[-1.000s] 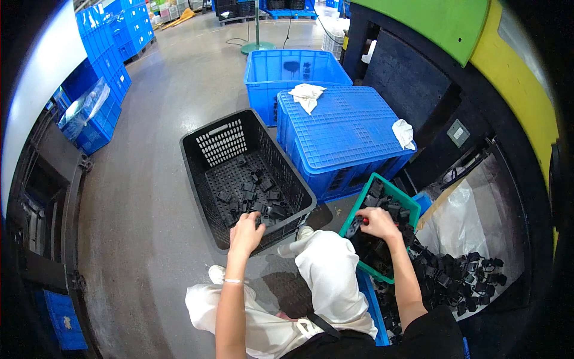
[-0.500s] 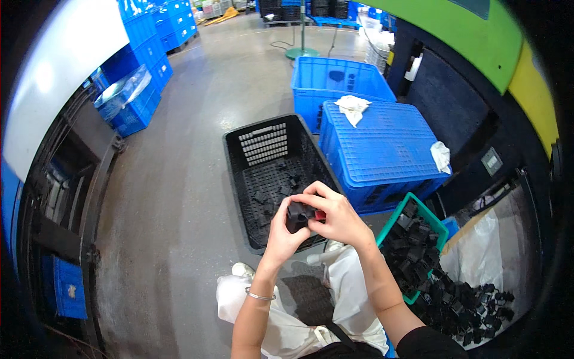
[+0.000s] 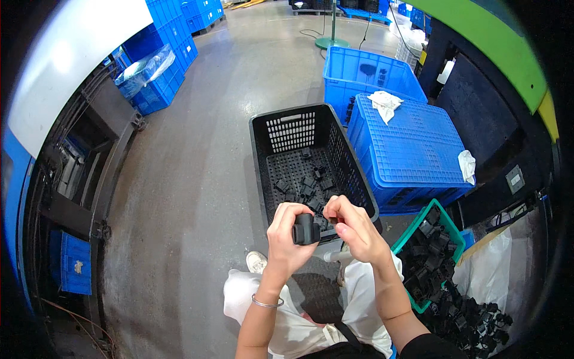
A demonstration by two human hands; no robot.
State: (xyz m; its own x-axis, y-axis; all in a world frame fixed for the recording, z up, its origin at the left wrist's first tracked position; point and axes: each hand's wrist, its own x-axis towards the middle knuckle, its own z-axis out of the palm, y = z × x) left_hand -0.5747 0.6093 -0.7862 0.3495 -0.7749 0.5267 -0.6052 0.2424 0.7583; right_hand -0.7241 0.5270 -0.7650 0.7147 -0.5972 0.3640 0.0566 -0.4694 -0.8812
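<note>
My left hand grips a black molded plastic part, holding it upright above the near end of a black crate. Just to its right, apart from the part, my right hand is closed with the fingertips curled together. A small dark bit shows at those fingertips, too small to name. Below both hands stands the black perforated crate, with several loose black plastic parts scattered over its bottom.
At the right, a green basket is full of black parts, and a heap of them lies beside it. A lidded blue bin with white cloths adjoins the crate; an open blue bin stands behind. Machinery lines the left.
My right hand has drawn away from the black part, which my left hand still holds, now turned. The red piece seen at the right fingers no longer shows. The view has shifted left.
</note>
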